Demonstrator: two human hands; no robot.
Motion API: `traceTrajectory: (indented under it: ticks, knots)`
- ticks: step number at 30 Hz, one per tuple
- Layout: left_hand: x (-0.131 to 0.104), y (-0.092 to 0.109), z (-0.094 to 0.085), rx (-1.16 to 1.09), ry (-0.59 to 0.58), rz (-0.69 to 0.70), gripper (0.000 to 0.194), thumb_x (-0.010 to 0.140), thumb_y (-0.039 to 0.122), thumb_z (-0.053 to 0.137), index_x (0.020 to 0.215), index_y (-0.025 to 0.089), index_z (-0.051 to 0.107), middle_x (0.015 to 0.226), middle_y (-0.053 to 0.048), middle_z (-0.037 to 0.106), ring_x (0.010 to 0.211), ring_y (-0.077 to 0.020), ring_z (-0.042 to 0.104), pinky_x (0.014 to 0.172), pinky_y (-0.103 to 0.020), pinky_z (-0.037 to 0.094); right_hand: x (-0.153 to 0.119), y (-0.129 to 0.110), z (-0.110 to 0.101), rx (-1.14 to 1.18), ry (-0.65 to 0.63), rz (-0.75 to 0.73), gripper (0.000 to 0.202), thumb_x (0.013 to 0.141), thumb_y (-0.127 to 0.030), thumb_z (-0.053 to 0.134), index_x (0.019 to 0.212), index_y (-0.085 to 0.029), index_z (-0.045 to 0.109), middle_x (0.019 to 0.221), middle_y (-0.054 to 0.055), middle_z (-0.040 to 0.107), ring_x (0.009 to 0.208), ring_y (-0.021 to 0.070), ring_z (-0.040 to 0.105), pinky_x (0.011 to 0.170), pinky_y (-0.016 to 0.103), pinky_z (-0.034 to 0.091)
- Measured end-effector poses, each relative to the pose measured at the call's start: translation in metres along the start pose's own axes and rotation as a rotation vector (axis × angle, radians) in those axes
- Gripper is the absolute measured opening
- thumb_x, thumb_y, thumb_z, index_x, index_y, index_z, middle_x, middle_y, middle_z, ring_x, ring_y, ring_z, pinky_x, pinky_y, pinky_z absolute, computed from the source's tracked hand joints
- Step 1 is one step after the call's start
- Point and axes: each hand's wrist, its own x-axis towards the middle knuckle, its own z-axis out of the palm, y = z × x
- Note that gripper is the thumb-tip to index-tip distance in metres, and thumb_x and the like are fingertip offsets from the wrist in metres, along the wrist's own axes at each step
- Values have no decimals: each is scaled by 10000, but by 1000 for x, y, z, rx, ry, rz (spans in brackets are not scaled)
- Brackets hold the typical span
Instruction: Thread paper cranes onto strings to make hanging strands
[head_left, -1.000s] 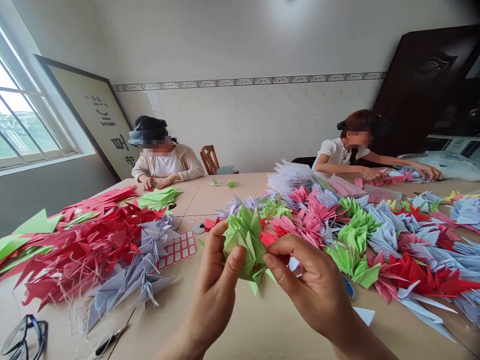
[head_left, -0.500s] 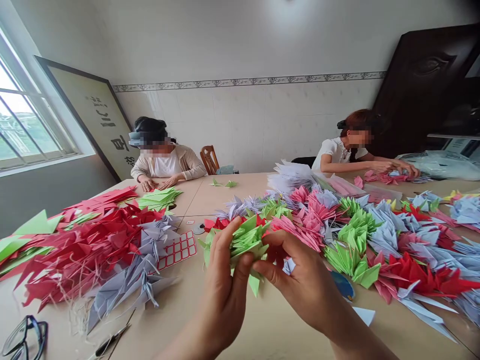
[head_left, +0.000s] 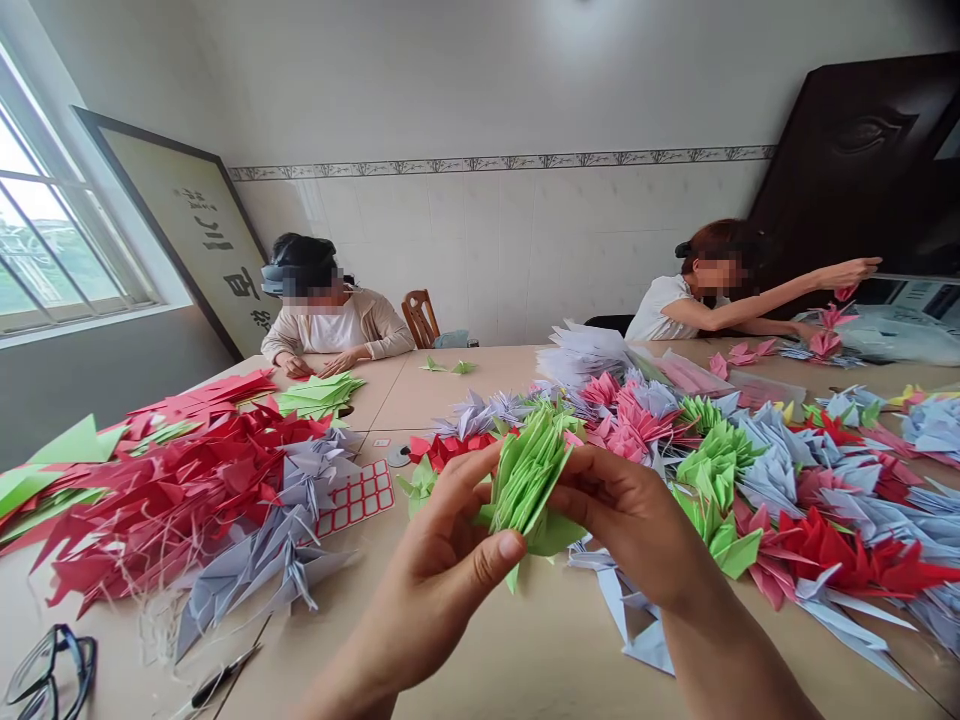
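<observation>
Above the near middle of the table, a bundle of green folded paper cranes [head_left: 531, 470] is held between both of my hands. My left hand [head_left: 442, 570] grips its left side, the thumb pressed along the lower front. On the other side, my right hand [head_left: 626, 520] pinches the bundle's right edge with thumb and fingers; some fingertips are hidden behind the paper. Below and right, partly behind my right wrist, lie light-blue folded papers [head_left: 637, 630]. A green paper piece [head_left: 420, 485] rests just beyond my left fingers.
Red folded cranes [head_left: 202, 480] and grey-blue ones [head_left: 277, 560] heap at left. Many coloured bundles [head_left: 720, 450] spread across the right. Eyeglasses [head_left: 52, 670] and small scissors [head_left: 221, 680] lie near left, beside a red-framed label sheet [head_left: 356, 498]. Two people sit across the table.
The green bundle has been turned more upright, and my hands have shifted their grip around it, the right moving rightward. The person at right has raised a hand with pink cranes hanging below it.
</observation>
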Motion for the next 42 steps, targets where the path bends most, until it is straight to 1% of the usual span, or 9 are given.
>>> traceTrajectory:
  ticks: [7, 12, 17, 20, 23, 28, 31, 37, 42]
  knots:
    - [-5, 2, 2, 88, 2, 28, 434, 926, 288, 608, 1347, 357, 530, 1367, -89, 523, 1249, -282, 509, 983, -389, 474, -2, -4, 0, -8, -24, 18, 212, 822, -339, 756, 1006, -236, 739, 944, 38, 766, 875, 210, 713, 797, 335, 582]
    - [-2, 1, -1, 31, -37, -7, 369, 942, 303, 580, 1302, 386, 569, 1382, -49, 526, 1284, -273, 492, 954, -343, 498, -2, -4, -1, 18, 7, -3, 204, 786, -367, 786, 913, -216, 733, 852, 32, 767, 800, 196, 728, 748, 318, 604]
    - [1, 1, 1, -20, -19, 11, 360, 930, 255, 607, 1266, 385, 589, 1400, -33, 535, 1173, -244, 590, 842, -281, 529, -3, -6, 2, 16, 39, -5, 197, 777, -297, 802, 957, -250, 738, 873, -2, 766, 789, 162, 724, 737, 258, 592]
    - [2, 2, 4, -23, -3, 31, 362, 926, 233, 613, 1264, 362, 598, 1397, -43, 543, 1192, -253, 580, 871, -295, 525, -5, -4, 2, 17, 14, 7, 227, 792, -257, 791, 1010, -268, 729, 957, -1, 760, 884, 170, 716, 795, 261, 582]
    - [1, 1, 4, -29, 21, 35, 376, 926, 217, 612, 1268, 372, 598, 1367, -32, 576, 1194, -244, 579, 915, -315, 516, -5, -4, 3, 26, 30, 4, 202, 791, -265, 792, 980, -251, 722, 938, 11, 756, 865, 179, 715, 778, 279, 588]
    - [-4, -8, -3, -114, 100, -2, 297, 942, 272, 588, 1219, 365, 645, 1150, -7, 708, 962, -164, 658, 813, -255, 536, -2, -8, 4, 45, 99, -21, 132, 753, -292, 817, 802, -230, 711, 765, -16, 745, 720, 157, 706, 685, 257, 595]
    - [-4, -9, -3, -137, 146, -7, 265, 929, 285, 612, 1178, 352, 673, 1066, 14, 730, 841, -114, 645, 748, -197, 526, -2, -8, 1, 101, 49, -22, 102, 763, -287, 811, 810, -246, 730, 738, -29, 743, 678, 141, 697, 659, 241, 594]
    - [0, 0, 6, 80, 166, 51, 275, 949, 254, 578, 1203, 323, 654, 999, 14, 738, 800, -103, 643, 727, -177, 522, -4, -1, -6, 172, -66, -54, 51, 791, -270, 793, 819, -281, 752, 792, -23, 753, 798, 157, 698, 745, 257, 577]
    - [0, 4, 8, 153, 160, 76, 275, 950, 229, 573, 1196, 316, 658, 991, 19, 741, 785, -91, 639, 703, -148, 516, -5, -1, -2, 31, 17, -117, 66, 823, -260, 762, 873, -294, 735, 858, -17, 753, 819, 159, 689, 780, 274, 565]
